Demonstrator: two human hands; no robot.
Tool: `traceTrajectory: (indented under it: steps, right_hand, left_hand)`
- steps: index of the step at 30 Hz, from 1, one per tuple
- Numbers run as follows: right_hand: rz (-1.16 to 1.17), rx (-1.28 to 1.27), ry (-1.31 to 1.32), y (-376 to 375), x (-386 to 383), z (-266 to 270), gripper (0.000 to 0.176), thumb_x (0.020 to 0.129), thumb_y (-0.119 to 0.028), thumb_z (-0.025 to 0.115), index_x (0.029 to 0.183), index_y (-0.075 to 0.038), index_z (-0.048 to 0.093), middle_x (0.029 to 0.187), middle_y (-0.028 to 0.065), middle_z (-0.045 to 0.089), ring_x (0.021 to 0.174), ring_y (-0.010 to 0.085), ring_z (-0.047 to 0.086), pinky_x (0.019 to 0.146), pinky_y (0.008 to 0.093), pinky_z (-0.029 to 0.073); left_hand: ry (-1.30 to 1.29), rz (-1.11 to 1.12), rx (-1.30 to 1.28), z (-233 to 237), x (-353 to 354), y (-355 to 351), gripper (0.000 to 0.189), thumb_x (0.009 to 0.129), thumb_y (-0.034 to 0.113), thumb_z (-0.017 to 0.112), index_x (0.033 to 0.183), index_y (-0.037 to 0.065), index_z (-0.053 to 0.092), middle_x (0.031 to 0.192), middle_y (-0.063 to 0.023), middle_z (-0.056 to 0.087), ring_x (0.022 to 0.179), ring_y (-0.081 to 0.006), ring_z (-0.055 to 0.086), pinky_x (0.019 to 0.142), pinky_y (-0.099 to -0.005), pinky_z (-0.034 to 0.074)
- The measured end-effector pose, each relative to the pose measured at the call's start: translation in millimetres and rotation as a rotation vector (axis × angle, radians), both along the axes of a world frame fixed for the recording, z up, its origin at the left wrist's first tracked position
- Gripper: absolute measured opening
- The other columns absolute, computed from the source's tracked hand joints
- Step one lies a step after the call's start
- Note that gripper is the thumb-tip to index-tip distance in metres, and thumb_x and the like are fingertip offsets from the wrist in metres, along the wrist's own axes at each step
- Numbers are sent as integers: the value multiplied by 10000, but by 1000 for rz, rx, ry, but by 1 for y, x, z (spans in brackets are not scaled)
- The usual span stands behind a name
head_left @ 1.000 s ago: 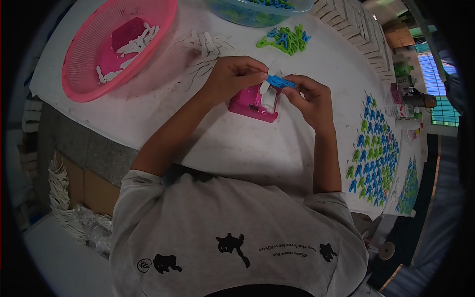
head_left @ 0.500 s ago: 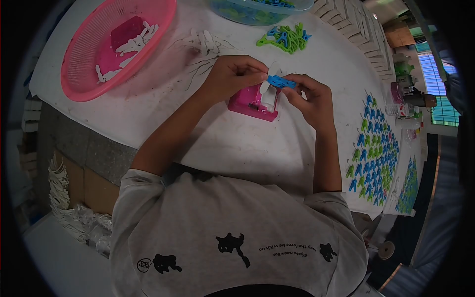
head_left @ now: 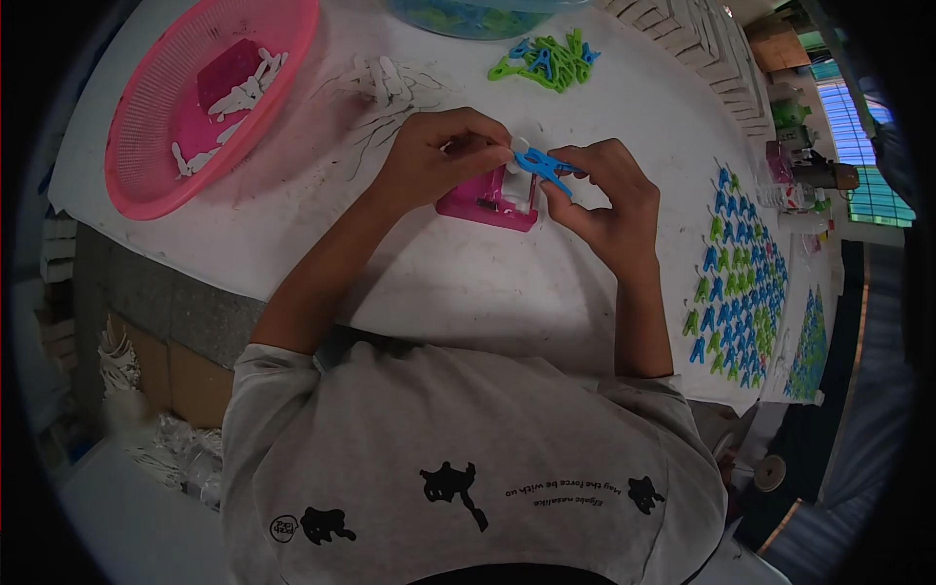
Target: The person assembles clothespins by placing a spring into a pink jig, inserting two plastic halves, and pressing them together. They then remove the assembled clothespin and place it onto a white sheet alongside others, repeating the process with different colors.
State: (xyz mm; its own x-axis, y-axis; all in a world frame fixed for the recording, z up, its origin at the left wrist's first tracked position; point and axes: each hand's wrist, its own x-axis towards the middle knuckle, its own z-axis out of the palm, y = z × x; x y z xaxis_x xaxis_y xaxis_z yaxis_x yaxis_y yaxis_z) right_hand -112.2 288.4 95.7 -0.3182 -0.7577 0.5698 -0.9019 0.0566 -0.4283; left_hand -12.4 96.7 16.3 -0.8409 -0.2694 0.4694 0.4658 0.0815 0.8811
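Observation:
A blue clothespin (head_left: 546, 168) is pinched by its handle end between the thumb and fingers of my right hand (head_left: 616, 200). Thumb and fingertips of my left hand (head_left: 434, 161) are closed at the other end of the clothespin; what they hold there is too small to make out. Just behind that end shows a pale rounded piece (head_left: 521, 146), partly hidden. Below both hands sits a magenta box (head_left: 497, 214) on the white tabletop, with white material inside it.
At the left stands a pink basket (head_left: 136, 202) holding white strips. Dark strings (head_left: 390, 127) and white pieces lie near it. Behind are a pile of green and blue clothespins (head_left: 546, 60) and a translucent tub (head_left: 468, 21). Rows of clothespins (head_left: 736, 283) cover the right side.
My right hand has turned the blue clothespin, so its spread side profile now shows. Both hands stay close together over the magenta box. The whole view has shifted slightly.

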Motion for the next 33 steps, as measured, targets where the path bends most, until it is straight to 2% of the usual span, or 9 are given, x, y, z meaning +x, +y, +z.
traceTrajectory:
  steps: [4, 8, 9, 12, 15, 17, 24, 26, 33]
  right_hand:
    - [0, -6, -8, 1, 0, 0, 286, 674, -88, 798, 943, -70, 701, 790, 47, 675, 724, 184, 623, 634, 298, 501]
    - [-53, 106, -212, 2, -3, 0, 255, 731, -144, 794, 953, -59, 700, 796, 44, 661, 699, 151, 588, 614, 276, 471]
    - [-73, 140, -318, 1, -5, -1, 254, 749, -167, 794, 957, -55, 699, 798, 43, 655, 690, 138, 572, 604, 267, 454]
    - [-49, 213, -354, 0, -9, -5, 260, 774, -190, 788, 975, -51, 699, 791, 40, 639, 674, 125, 544, 588, 255, 421]
    - [-22, 237, -356, -2, -12, -11, 263, 778, -176, 785, 992, -50, 700, 784, 42, 629, 672, 123, 539, 579, 258, 407]
    - [-16, 282, -332, -2, -14, -12, 258, 781, -164, 781, 998, -48, 700, 783, 42, 626, 674, 123, 537, 581, 259, 407]
    - [-10, 260, -271, -9, -17, -22, 251, 774, -116, 776, 999, -40, 694, 786, 45, 625, 679, 129, 536, 588, 259, 413]
    - [-2, 270, -256, -11, -19, -24, 249, 775, -113, 775, 997, -38, 691, 793, 48, 627, 682, 131, 538, 587, 260, 416]
    - [11, 307, -147, -14, -23, -30, 255, 759, -89, 768, 992, -25, 684, 846, 69, 644, 731, 164, 595, 613, 279, 460]
  left_hand:
    - [-15, -15, 26, 1, 1, 2, 89, 864, 54, 710, 948, 41, 683, 741, 44, 621, 640, 4, 483, 568, -169, 373]
    - [-104, -79, 195, -1, -2, 6, 95, 863, 51, 710, 951, 36, 678, 747, 37, 619, 653, 4, 490, 576, -161, 379]
    - [-103, -72, 204, -1, -2, 6, 95, 863, 51, 710, 951, 36, 678, 747, 37, 619, 653, 4, 490, 576, -161, 379]
    - [-180, -64, 153, 1, -1, 4, 92, 872, 6, 688, 954, 18, 649, 784, 19, 619, 693, -15, 535, 608, -172, 420]
    - [-162, -75, 115, 5, 0, 5, 88, 879, 24, 685, 961, 30, 655, 778, 27, 618, 686, -13, 534, 607, -172, 416]
    - [-161, -49, -69, 6, 1, 2, 82, 887, 55, 682, 965, 44, 659, 773, 23, 623, 680, -15, 536, 606, -175, 418]
    - [-94, -42, -74, -7, -3, -2, 100, 884, 95, 688, 961, 41, 655, 809, -2, 660, 746, -47, 600, 679, -205, 487]
    - [-129, -27, -186, -5, -3, -4, 102, 883, 101, 687, 951, 37, 645, 821, -11, 668, 778, -76, 629, 721, -230, 511]
    - [-124, 9, -262, -13, -6, -5, 90, 887, 124, 673, 934, 57, 635, 820, -28, 682, 764, -123, 655, 722, -269, 521]
